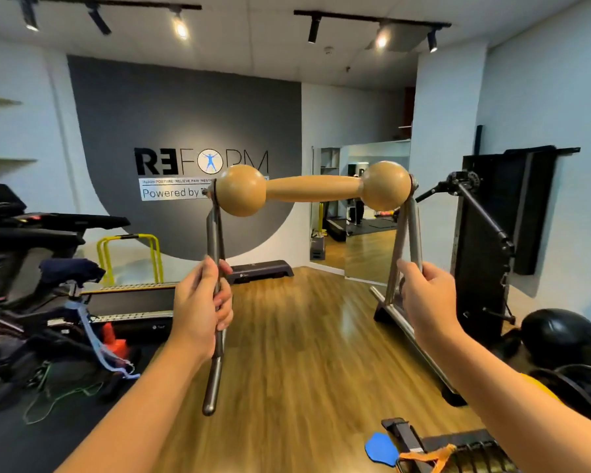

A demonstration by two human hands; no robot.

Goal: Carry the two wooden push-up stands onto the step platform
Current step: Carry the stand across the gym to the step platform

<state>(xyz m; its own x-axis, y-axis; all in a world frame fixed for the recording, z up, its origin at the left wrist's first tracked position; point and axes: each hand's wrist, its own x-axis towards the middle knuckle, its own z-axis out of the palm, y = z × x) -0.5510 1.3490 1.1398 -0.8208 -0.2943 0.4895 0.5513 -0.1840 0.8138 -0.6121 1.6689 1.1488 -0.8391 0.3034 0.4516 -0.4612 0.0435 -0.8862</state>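
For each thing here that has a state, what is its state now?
Push-up stand: lifted in the air, wooden bar level.
Left hand: grips the stand's left metal leg.
Right hand: holds the right metal leg.
Step platform: on the floor by the far wall, nothing on it.
Ceiling lights: on.

A glossy wooden plank floor (297, 336) fills the middle of the room. On it, by the far wall, rests a black step platform (260, 270); a yellow hurdle (128, 256) stands to its left.
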